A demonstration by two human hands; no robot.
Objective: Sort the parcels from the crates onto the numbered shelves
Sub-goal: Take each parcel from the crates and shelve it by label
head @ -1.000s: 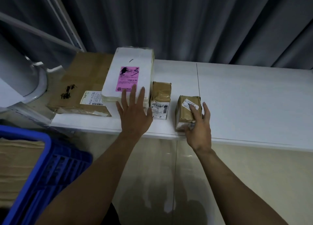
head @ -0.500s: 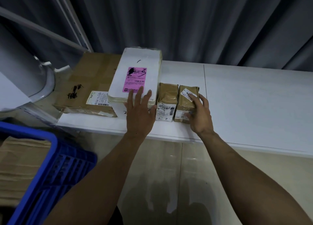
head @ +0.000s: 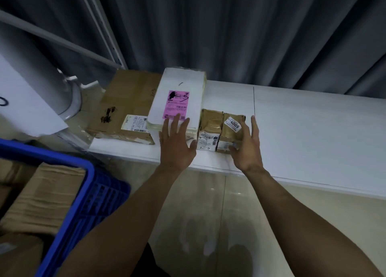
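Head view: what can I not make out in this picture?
The pink label on the white parcel: fine print too small, top line scribbled over.
The white parcel's near end: behind the left hand.
The 4005 parcel: right side behind the right hand.
The blue crate: cut off by the left and bottom edges.

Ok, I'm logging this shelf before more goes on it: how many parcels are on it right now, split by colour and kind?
Large brown cardboard box: 1
White parcel with pink label: 1
Small brown taped parcels: 2
Total: 4
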